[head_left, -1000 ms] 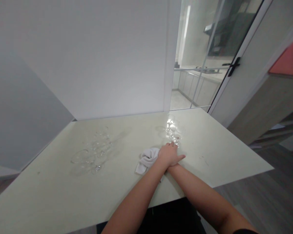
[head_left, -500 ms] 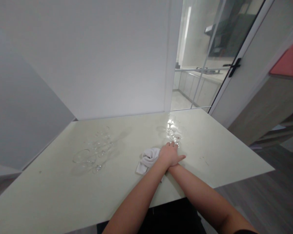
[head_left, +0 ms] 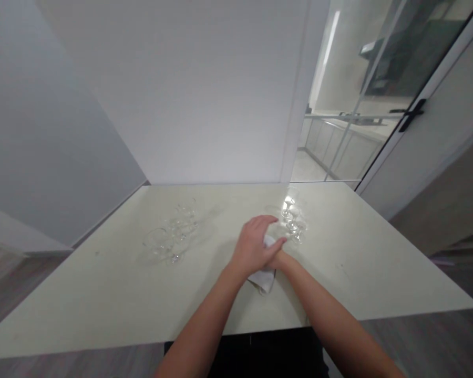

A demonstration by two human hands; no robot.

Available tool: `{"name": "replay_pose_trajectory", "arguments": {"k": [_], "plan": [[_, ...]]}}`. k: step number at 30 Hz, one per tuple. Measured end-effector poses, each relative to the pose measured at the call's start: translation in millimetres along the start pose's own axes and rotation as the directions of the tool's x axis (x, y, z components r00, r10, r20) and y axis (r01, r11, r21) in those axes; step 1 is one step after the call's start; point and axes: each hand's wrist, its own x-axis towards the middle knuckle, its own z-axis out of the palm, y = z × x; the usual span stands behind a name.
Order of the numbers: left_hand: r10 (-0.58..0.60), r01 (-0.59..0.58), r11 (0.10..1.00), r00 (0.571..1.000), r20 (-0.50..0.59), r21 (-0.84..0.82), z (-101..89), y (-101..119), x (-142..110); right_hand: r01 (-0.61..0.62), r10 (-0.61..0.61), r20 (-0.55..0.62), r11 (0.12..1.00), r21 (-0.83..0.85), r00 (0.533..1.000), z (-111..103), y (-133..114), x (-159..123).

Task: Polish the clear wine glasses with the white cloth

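My left hand (head_left: 253, 245) is curved with thumb and fingers apart, around what looks like a clear wine glass (head_left: 279, 231); its outline is faint. Just below and behind it, my right hand (head_left: 275, 259) is mostly hidden, its fingers against a white cloth (head_left: 263, 278). Part of the cloth shows between the hands and a corner hangs toward the table. To the right of my hands, several clear stemmed glasses (head_left: 292, 224) lie close together on the pale table (head_left: 114, 310).
More clear stemmed glasses (head_left: 177, 231) lie on the left part of the table, hard to make out against its surface. A white wall (head_left: 205, 105) rises behind the table. A glass-paned door with a black handle (head_left: 413, 114) stands at the right.
My left hand has drawn back from the right-hand glasses and turned, fingers now curved. The cloth has been gathered up between my hands. The view has shifted left.
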Motion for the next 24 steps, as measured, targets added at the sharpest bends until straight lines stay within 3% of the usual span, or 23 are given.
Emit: {"name": "replay_pose_trajectory", "arguments": {"k": [1,2,3,4,5,6,8,11,13,15,17,21,22,24], "plan": [[0.014,-0.007,0.999,0.985,-0.175,0.041,-16.6,-10.6,-4.3,0.014,-0.013,0.071,1.000,-0.013,0.997,-6.3,0.1,2.2],[0.021,0.017,0.995,0.925,-0.380,0.097,-32.2,-22.0,-10.5,0.041,-0.033,0.145,0.998,-0.054,0.989,-11.1,0.5,4.0],[0.028,0.068,0.987,0.823,-0.568,0.147,-46.2,-33.8,-18.9,0.076,-0.054,0.197,0.991,-0.106,0.979,-14.1,1.3,5.1],[0.042,0.125,0.976,0.690,-0.723,0.176,-57.9,-45.5,-29.2,0.107,-0.070,0.226,0.982,-0.156,0.972,-15.4,2.2,5.6],[0.077,0.162,0.967,0.550,-0.832,0.197,-66.9,-56.6,-41.1,0.135,-0.083,0.243,0.970,-0.204,0.967,-15.3,3.4,5.6],[0.077,0.210,0.960,0.447,-0.891,0.188,-73.1,-67.0,-54.0,0.150,-0.091,0.242,0.959,-0.240,0.966,-14.3,4.7,5.4],[-0.049,0.341,0.936,0.363,-0.931,0.084,-78.2,-85.9,-79.5,0.148,-0.093,0.209,0.953,-0.266,0.973,-12.2,8.3,5.2],[-0.380,0.496,0.847,0.312,-0.871,-0.193,-74.3,-113.0,-106.0,0.118,-0.085,0.161,0.972,-0.203,0.983,-13.0,17.6,7.1],[-0.582,0.528,0.749,0.234,-0.779,-0.401,-70.1,-131.1,-111.9,0.060,-0.050,0.123,0.995,-0.081,0.991,-15.5,26.3,8.6],[-0.669,0.517,0.687,0.176,-0.722,-0.510,-67.2,-145.5,-110.8,-0.030,0.025,0.075,0.997,0.077,0.997,-17.7,34.2,8.7],[-0.665,0.456,0.710,0.185,-0.723,-0.536,-66.3,-151.5,-106.4,-0.094,0.087,0.044,0.979,0.179,0.995,-18.7,36.9,7.2],[-0.505,0.222,0.862,0.314,-0.804,-0.456,-69.7,-131.0,-94.2,-0.167,0.143,0.091,0.921,0.353,0.985,-17.6,16.5,3.5],[-0.464,0.189,0.886,0.373,-0.803,-0.424,-70.7,-120.7,-89.4,-0.174,0.133,0.127,0.894,0.412,0.983,-17.2,7.6,2.9],[-0.421,0.197,0.904,0.555,-0.718,-0.378,-70.5,-98.5,-76.2,-0.161,0.069,0.198,0.848,0.505,0.978,-16.5,-9.0,2.1]]}}
